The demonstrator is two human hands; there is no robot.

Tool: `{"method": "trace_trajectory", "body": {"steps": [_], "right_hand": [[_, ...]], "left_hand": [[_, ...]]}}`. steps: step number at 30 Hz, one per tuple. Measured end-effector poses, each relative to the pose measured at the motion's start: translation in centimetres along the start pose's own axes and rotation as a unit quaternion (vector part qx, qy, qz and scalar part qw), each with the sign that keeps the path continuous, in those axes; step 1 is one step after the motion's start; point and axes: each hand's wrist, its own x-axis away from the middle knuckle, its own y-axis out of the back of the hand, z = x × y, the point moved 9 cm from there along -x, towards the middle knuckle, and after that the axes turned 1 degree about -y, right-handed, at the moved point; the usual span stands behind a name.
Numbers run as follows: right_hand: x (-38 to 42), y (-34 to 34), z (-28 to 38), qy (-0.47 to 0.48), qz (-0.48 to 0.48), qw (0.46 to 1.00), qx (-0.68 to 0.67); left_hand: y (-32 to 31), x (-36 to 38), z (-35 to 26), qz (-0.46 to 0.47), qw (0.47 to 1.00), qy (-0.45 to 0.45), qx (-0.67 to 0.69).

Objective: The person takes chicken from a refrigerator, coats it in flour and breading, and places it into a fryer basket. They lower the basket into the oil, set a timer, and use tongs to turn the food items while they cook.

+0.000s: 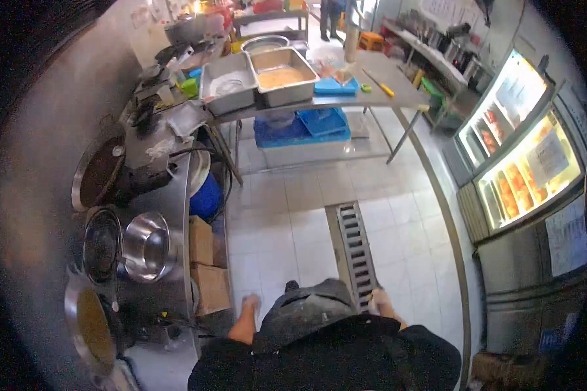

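Observation:
My left hand (249, 304) hangs low at the bottom of the view, blurred, just left of a dark grey apron or cloth (310, 311) at my waist. My right hand (377, 301) is at the right edge of that cloth and seems to touch it. Whether either hand grips the cloth is too blurred to tell. My black sleeves fill the bottom edge. A floor drain grate (357, 242) runs across the white tiles just beyond my right hand.
A steel counter (176, 195) on the left carries a steel bowl (146, 246), pans and a cooker. Cardboard boxes (205, 267) stand beside it. A steel table (398, 91) at the back holds two deep trays (282, 77), with blue crates (306, 127) beneath. Lit display fridges (522, 163) line the right. A person stands far back.

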Motion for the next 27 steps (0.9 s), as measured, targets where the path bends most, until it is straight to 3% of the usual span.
{"method": "trace_trajectory", "body": {"steps": [1,2,3,4,5,6,7,8,9,10,11,12,13,14,15,16,18,19,21,23,24,26,27], "right_hand": [[-2.6,0.7,-2.0,-0.088,-0.048,0.995,-0.013],[-2.7,3.5,6.5,0.013,-0.068,0.974,0.214],[-0.2,7.5,21.1,0.162,-0.079,0.938,0.295],[-6.9,6.3,17.2,-0.060,-0.016,0.978,0.199],[-12.3,5.0,18.0,0.054,-0.043,0.984,0.162],[-13.8,7.1,25.1,0.002,-0.069,0.998,0.007],[-15.3,8.8,34.6,0.192,-0.111,0.975,0.021],[-19.3,6.9,39.5,0.378,-0.238,0.892,0.064],[-16.2,9.6,49.5,0.494,-0.189,0.846,-0.060],[-14.2,10.2,58.0,0.564,-0.197,0.798,0.077],[-17.3,8.2,62.5,0.549,-0.083,0.831,-0.034],[-14.5,8.6,66.9,0.600,-0.121,0.778,-0.143],[-11.4,8.5,73.1,0.663,-0.066,0.738,-0.108],[-12.5,4.4,76.6,0.489,0.221,0.787,-0.304],[-5.5,8.0,80.4,0.687,-0.079,0.707,-0.146],[-2.4,6.2,84.8,0.721,0.077,0.686,-0.060],[3.1,7.7,87.6,0.717,0.169,0.675,-0.043],[4.1,6.2,87.4,0.709,0.171,0.682,-0.059],[4.0,5.3,85.4,0.698,0.185,0.688,-0.076],[2.5,4.6,82.3,0.679,0.294,0.673,-0.021],[1.0,3.1,81.0,0.679,0.296,0.671,-0.023],[-2.8,3.1,79.5,0.746,0.146,0.636,-0.136],[-3.8,2.1,79.8,0.731,0.190,0.656,-0.020]], "left_hand": [[-6.3,-1.4,0.6,0.108,0.982,0.035,0.149],[-12.2,-4.2,3.0,0.214,0.932,0.075,0.284],[-16.7,-6.6,5.1,0.313,0.850,0.114,0.408],[-20.3,-9.4,8.0,0.407,0.736,0.149,0.520],[-19.5,-9.7,9.6,0.490,0.594,0.179,0.612],[-20.5,-9.5,8.4,0.495,0.590,0.181,0.612],[-24.7,-16.0,7.6,0.456,0.622,0.142,0.620],[-28.3,-23.4,7.0,0.418,0.649,0.103,0.627],[-28.0,-23.4,4.6,0.379,0.672,0.063,0.633],[-27.4,-23.4,5.0,0.389,0.665,0.069,0.633],[-29.5,-29.1,6.3,0.395,0.657,0.086,0.637],[-33.4,-38.7,9.4,0.396,0.653,0.106,0.637],[-34.5,-40.6,11.0,0.398,0.647,0.125,0.638],[-34.2,-41.7,12.4,0.402,0.639,0.144,0.640],[-33.2,-42.4,13.3,0.406,0.627,0.163,0.644],[-32.5,-42.9,14.1,0.410,0.616,0.182,0.648],[-31.7,-43.6,17.4,0.418,0.596,0.214,0.651],[-32.4,-43.9,18.2,0.421,0.587,0.228,0.653],[-32.1,-44.9,20.6,0.426,0.560,0.253,0.664],[-31.7,-45.8,24.2,0.431,0.534,0.273,0.674],[-32.1,-45.7,23.7,0.434,0.533,0.274,0.673],[-32.9,-44.5,21.3,0.566,0.482,0.169,0.647],[-34.2,-45.3,21.5,0.562,0.487,0.172,0.646]]}}
